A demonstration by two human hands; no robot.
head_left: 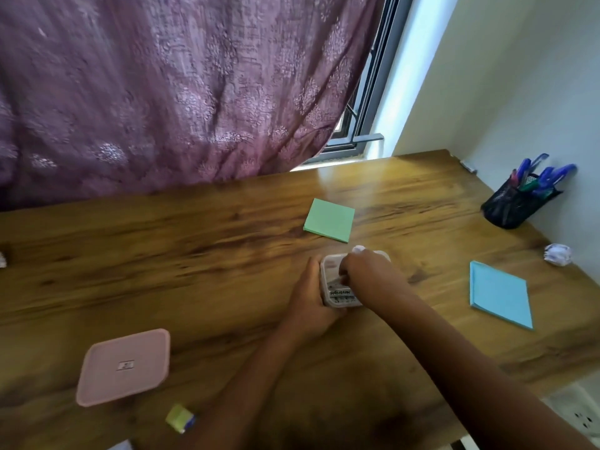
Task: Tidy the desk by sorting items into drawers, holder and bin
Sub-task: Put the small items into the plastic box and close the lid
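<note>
Currently handling the small box, gripping its side with the left hand; right hand curled on top, hold unclear. Next, probably a steady lift toward a drawer.

Left hand and right hand seen bare, lower centre of frame. Forearms bare up to bottom edge and lower right corner. Finer detail blurred.

two sticky pads, one holder, one box, one lid, one paper ball.
</note>
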